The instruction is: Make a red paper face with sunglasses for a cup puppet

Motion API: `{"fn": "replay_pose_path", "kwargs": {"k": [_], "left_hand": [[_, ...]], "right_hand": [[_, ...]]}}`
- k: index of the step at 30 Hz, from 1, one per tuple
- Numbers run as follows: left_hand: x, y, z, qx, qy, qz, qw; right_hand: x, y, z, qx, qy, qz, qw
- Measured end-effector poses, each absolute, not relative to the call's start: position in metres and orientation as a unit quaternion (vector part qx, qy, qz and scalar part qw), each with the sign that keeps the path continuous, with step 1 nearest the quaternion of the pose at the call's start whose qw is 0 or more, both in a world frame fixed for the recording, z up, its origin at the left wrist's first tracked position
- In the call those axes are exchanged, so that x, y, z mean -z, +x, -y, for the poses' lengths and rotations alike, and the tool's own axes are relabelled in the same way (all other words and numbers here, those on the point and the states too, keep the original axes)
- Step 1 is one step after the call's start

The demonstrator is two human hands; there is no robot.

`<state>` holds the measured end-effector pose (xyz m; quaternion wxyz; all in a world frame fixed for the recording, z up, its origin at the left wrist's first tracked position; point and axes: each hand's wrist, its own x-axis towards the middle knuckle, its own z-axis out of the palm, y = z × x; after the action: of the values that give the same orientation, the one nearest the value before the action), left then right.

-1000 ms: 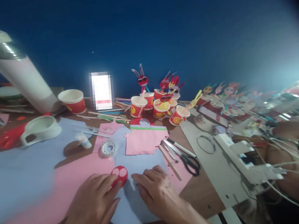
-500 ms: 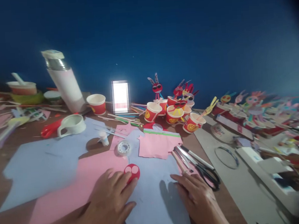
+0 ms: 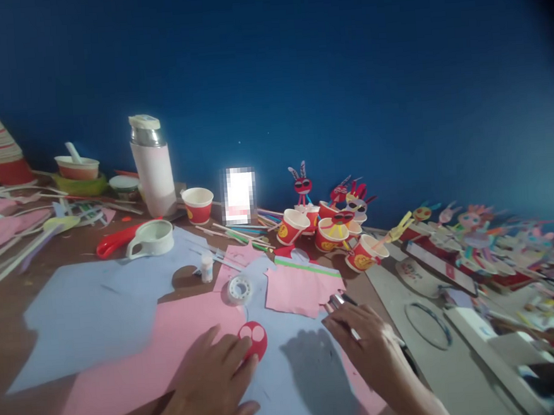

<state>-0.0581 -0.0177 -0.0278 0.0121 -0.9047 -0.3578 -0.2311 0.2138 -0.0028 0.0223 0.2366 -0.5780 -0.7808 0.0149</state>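
Observation:
My left hand (image 3: 213,379) is open, fingers spread over the pink and blue paper. Its fingertips rest at the edge of a red paper disc (image 3: 261,355) bearing two pink circles. On the right, my right hand (image 3: 369,341) is over a group of pens and scissors, fingers loosely bent and apart. The hand covers most of these tools; a pen's silver end (image 3: 336,300) shows beyond the fingers. A white tape roll (image 3: 239,289) lies on the paper above the disc. Next to it stands a small white bottle (image 3: 206,267).
Paper cups with red puppet faces (image 3: 332,234) stand at the back right. A white flask (image 3: 154,178) and a red-white cup (image 3: 198,205) are at the back left. A pale ring-shaped tool with a red handle (image 3: 118,238) lies nearer. Straws (image 3: 240,230) are scattered between.
My right hand has moved up over the pens and scissors, hiding most of them, and its shadow on the paper has grown. My left hand stays at the red disc. The view has shifted.

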Motion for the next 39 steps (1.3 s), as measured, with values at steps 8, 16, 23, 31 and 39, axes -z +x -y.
{"fn": "replay_pose_path", "kwargs": {"k": [8,16,23,31,39], "left_hand": [[0.051,-0.057,0.008,0.274,-0.905,0.314,0.085],[0.074,-0.055,-0.001,0.27,-0.902,0.327,0.085],[0.031,-0.06,0.011,0.186,-0.918,0.35,0.023],[0.027,-0.061,0.016,0.22,-0.91,0.345,-0.065],[0.022,-0.054,0.012,0.233,-0.913,0.334,-0.031]], "right_hand": [[-0.026,0.214,-0.035,-0.001,-0.559,0.795,0.234],[-0.026,0.151,-0.072,0.013,-0.45,0.874,0.182],[-0.036,0.145,-0.079,0.021,-0.483,0.849,0.212],[-0.023,0.214,-0.053,0.033,-0.595,0.768,0.234],[-0.013,0.267,-0.044,0.044,-0.685,0.679,0.26]]}}
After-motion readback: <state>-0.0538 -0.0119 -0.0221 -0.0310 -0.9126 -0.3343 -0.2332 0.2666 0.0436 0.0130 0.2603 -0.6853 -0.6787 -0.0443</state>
